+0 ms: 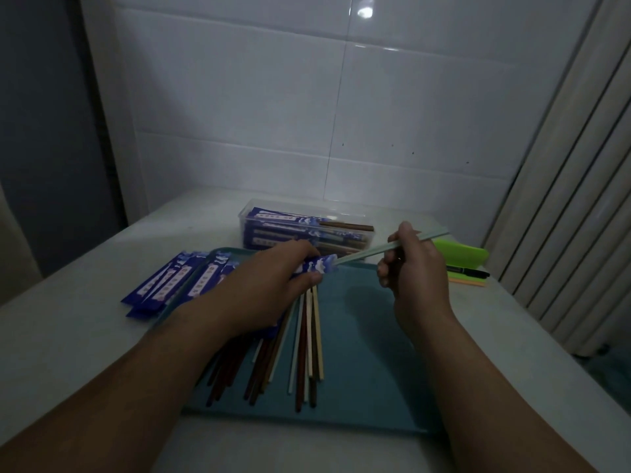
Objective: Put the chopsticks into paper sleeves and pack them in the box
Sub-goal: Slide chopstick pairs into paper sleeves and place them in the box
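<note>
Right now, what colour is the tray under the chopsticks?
The tray is teal; head view.

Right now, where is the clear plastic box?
In the head view the clear plastic box sits centre-back, just behind the teal tray, beyond the left hand.

Dim white tiled wall (273,97) behind a pale table (61,336).

Blue white-clouded sleeve (316,266), pale green chopsticks (375,251), teal tray (368,353)
</note>
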The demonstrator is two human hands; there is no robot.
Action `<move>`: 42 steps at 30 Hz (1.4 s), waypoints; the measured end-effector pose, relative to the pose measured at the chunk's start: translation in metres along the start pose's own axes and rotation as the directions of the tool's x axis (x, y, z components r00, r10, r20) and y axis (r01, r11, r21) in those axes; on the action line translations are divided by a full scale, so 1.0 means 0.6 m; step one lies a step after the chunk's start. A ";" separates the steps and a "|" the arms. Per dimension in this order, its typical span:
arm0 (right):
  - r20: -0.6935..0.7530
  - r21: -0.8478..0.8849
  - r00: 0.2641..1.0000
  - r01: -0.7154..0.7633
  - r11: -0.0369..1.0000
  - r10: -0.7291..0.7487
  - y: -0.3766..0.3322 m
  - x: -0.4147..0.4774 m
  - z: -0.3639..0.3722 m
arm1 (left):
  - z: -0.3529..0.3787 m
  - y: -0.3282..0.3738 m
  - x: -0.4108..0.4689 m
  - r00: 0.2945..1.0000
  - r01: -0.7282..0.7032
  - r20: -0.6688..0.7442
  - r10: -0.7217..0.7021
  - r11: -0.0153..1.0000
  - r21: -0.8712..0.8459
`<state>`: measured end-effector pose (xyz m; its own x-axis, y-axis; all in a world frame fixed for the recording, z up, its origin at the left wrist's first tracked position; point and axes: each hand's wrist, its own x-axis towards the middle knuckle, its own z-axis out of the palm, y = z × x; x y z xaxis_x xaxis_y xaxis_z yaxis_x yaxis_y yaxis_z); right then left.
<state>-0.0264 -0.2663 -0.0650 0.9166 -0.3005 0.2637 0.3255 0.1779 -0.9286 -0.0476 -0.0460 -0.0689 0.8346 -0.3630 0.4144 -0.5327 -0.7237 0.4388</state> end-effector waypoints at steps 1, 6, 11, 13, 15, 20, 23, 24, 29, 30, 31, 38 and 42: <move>0.023 -0.012 1.000 0.001 1.000 -0.001 0.002 -0.002 0.002 | 0.002 0.001 0.000 1.000 0.002 0.005 -0.002 1.000 -0.019; 0.203 -0.058 0.978 -0.035 0.998 0.046 0.009 -0.020 0.022 | 0.002 0.006 0.004 1.000 0.026 0.001 -0.026 0.992 -0.122; 0.307 -0.131 0.937 -0.134 0.982 0.169 0.019 -0.034 0.034 | -0.002 0.007 0.007 0.997 0.071 -0.010 -0.073 0.985 -0.155; 0.231 -0.114 0.961 -0.128 0.985 0.152 0.017 -0.028 0.031 | -0.005 0.003 0.007 0.996 0.088 0.000 -0.088 0.986 -0.139; 0.121 -0.088 0.987 -0.096 0.991 0.107 0.010 -0.016 0.020 | -0.006 0.000 0.007 0.996 0.091 0.004 -0.091 0.990 -0.107; 0.098 -0.205 0.994 -0.030 0.978 0.051 0.013 -0.014 0.016 | -0.003 0.003 0.005 0.996 0.085 0.003 -0.085 0.995 -0.057; 0.214 -0.305 0.973 -0.018 0.952 0.087 0.016 -0.031 0.028 | -0.002 0.004 0.004 0.996 0.085 -0.006 -0.085 0.995 -0.051; 0.256 -0.323 0.962 -0.012 0.946 0.099 0.015 -0.036 0.031 | -0.002 0.005 0.004 0.996 0.084 -0.008 -0.084 0.995 -0.051; 0.387 -0.412 0.907 0.011 0.911 0.165 0.014 -0.053 0.042 | 0.001 0.003 0.004 0.998 0.063 -0.007 -0.063 0.996 -0.066; 0.395 -0.424 0.902 0.012 0.906 0.172 0.013 -0.055 0.042 | 0.003 0.003 0.004 0.998 0.055 -0.011 -0.056 0.996 -0.066; 0.398 -0.425 0.901 0.013 0.905 0.174 0.012 -0.055 0.042 | 0.005 0.003 0.004 0.999 0.045 -0.021 -0.047 0.997 -0.063; 0.254 -0.265 0.949 -0.117 0.957 0.186 0.012 -0.038 0.037 | 0.007 -0.004 0.005 0.992 0.024 -0.123 -0.012 0.995 0.099; 0.223 -0.282 0.950 -0.152 0.947 0.219 0.013 -0.039 0.034 | 0.008 -0.012 0.006 0.994 0.019 -0.113 -0.004 0.991 0.130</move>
<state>-0.0405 -0.2386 -0.0733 0.9937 -0.0377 0.1053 0.1033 -0.0499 -0.9934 -0.0400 -0.0451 -0.0742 0.8155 -0.2910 0.5002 -0.4939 -0.8005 0.3395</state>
